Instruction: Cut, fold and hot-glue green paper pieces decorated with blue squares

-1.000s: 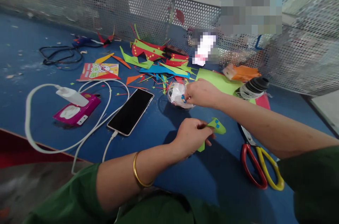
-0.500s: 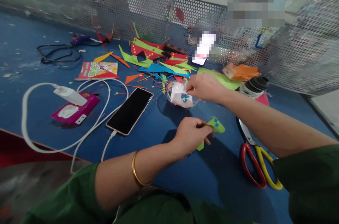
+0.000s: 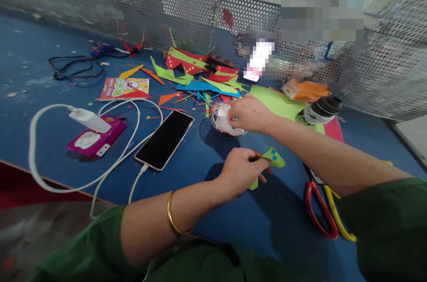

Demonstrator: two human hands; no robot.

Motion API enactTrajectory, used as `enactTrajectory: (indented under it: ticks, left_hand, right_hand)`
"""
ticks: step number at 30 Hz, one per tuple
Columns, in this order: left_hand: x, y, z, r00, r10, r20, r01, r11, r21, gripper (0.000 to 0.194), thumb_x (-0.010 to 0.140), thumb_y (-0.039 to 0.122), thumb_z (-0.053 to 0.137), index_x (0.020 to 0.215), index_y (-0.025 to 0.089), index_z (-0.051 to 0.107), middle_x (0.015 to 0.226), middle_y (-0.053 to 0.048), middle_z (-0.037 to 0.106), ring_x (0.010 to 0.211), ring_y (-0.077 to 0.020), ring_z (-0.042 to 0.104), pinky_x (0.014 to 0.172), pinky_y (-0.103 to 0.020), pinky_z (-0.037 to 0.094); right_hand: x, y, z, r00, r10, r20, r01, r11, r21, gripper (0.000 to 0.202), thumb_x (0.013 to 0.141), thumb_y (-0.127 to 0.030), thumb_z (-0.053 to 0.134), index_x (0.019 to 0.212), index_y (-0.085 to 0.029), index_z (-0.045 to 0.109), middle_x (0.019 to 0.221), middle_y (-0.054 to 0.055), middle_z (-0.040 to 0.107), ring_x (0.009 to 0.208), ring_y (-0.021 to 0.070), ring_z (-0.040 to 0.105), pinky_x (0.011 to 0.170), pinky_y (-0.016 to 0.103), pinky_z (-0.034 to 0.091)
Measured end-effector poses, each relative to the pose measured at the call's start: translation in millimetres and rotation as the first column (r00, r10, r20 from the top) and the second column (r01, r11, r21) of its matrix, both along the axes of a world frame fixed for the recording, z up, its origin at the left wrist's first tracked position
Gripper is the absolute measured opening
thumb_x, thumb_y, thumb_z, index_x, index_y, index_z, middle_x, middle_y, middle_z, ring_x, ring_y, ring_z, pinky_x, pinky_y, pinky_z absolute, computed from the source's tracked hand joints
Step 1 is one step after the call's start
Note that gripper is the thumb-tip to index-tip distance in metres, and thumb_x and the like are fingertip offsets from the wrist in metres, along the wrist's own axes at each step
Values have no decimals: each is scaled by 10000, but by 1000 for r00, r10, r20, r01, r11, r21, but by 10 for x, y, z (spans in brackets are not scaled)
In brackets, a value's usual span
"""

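Pinched in my left hand is a piece of green paper with small blue squares on its upper face; another part of it shows below my fingers. My right hand is over a small clear bowl lined with white paper. Its fingers are bent together and reach into the bowl, largely covering the small blue pieces there. Whether a piece is between those fingertips is too small to make out.
A black phone on a white cable and a purple power strip lie left. Paper scraps are heaped behind the bowl. Red-and-yellow scissors lie under my right forearm. A dark-topped bottle and green paper sheet are at right.
My right hand has moved left and slightly down into the bowl, now covering most of the blue pieces. My left hand keeps its hold on the green paper, nearly unmoved.
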State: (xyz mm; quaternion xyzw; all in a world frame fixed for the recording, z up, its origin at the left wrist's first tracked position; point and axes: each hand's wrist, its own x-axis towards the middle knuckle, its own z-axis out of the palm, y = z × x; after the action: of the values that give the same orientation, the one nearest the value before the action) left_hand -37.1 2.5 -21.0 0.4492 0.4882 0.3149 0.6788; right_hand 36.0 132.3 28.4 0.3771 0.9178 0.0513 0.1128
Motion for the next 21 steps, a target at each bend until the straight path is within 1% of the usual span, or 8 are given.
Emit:
enactTrajectory:
  ticks: [7,11,15,16,17,18,20,21]
  left_hand:
    - [5,12,29,1000,-4,-3,4,1000,-8,137,814,190,617,726,129,702,711,-45,716,499,-85,587,454,-187,370]
    - [-2,22,50,1000,15,13,-14,1000,-18,135,827,169,619,722,131,695,697,-22,698,483,-69,570,445,-176,361]
    - [-14,46,50,999,28,30,-28,1000,0,175,845,195,635,692,133,695,634,-1,663,458,-68,547,426,-176,350]
    - [-15,52,51,999,37,36,-37,999,-3,184,847,196,636,684,132,694,627,-2,660,453,-70,543,420,-178,347]
    - [-16,58,53,998,48,44,-48,999,-10,187,848,195,638,682,131,693,628,-6,663,451,-71,542,418,-180,347]
    - [-16,62,56,997,61,56,-60,998,-20,183,850,192,640,687,129,696,635,-11,670,452,-72,542,418,-181,350]
    - [-13,68,64,992,91,84,-89,995,-36,166,851,182,643,708,124,703,663,-24,689,453,-73,543,418,-186,358]
    - [-11,70,68,989,106,101,-103,994,-41,152,848,176,647,721,121,709,678,-30,698,454,-74,544,421,-188,366]
  right_hand:
    - [-33,-39,-12,998,-55,-40,55,998,4,246,799,-126,540,821,-160,782,940,120,761,857,243,644,761,365,347]
    - [-7,-32,23,978,-135,-156,133,991,-24,218,772,-111,569,793,-167,778,915,102,767,820,227,646,722,338,363]
    - [123,8,115,915,-264,-307,247,965,-93,207,800,-168,579,843,-179,781,784,52,741,680,171,617,601,285,372]
    - [174,9,138,878,-309,-365,278,951,-137,197,809,-188,584,834,-179,779,736,38,722,634,153,592,574,275,371]
    - [233,0,159,820,-364,-442,306,931,-200,180,808,-208,597,811,-180,775,688,22,698,594,137,560,555,267,369]
    - [296,-23,178,734,-426,-528,323,904,-281,160,799,-225,617,782,-183,770,648,9,672,567,124,527,544,264,366]
    - [427,-129,213,500,-543,-674,309,839,-447,117,758,-244,661,715,-189,755,607,-6,631,559,113,480,542,264,356]
    - [492,-215,228,385,-582,-716,288,813,-506,101,739,-250,680,692,-191,748,606,-8,623,570,113,471,549,266,353]
